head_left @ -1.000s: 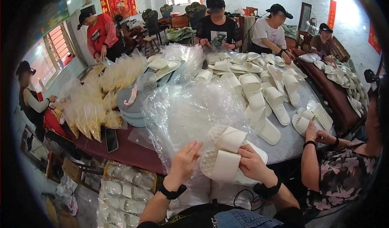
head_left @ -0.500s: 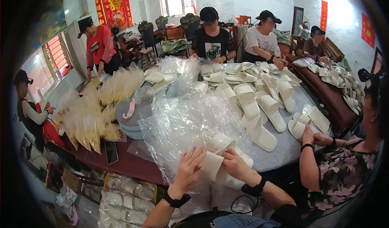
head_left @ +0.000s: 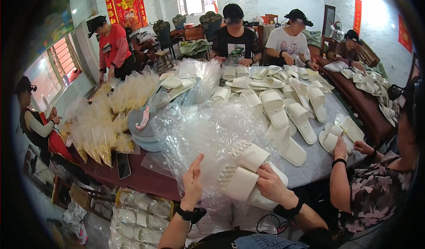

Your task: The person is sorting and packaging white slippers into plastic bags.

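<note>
A pair of cream slippers with quilted toes is held over the near edge of the table. My right hand is closed on them, its fingers at the open end of the straps. To the left of the pair, my left hand is raised, fingers stretched upward, with nothing in it. It is nearest a heap of clear plastic bags, which spreads across the table just beyond the slippers. Other cream slippers lie loose on the grey table cover to the right.
Clear bags of yellow bits, a phone and a grey-blue tub occupy the left side. Below stands a crate of wrapped slippers. At my right, a co-worker's hands are at a slipper. Several other people work around the tables.
My left hand has come away from the slippers toward the left and turned edge-on. My right hand has shifted the pair slightly right, and its quilted toes now show.
</note>
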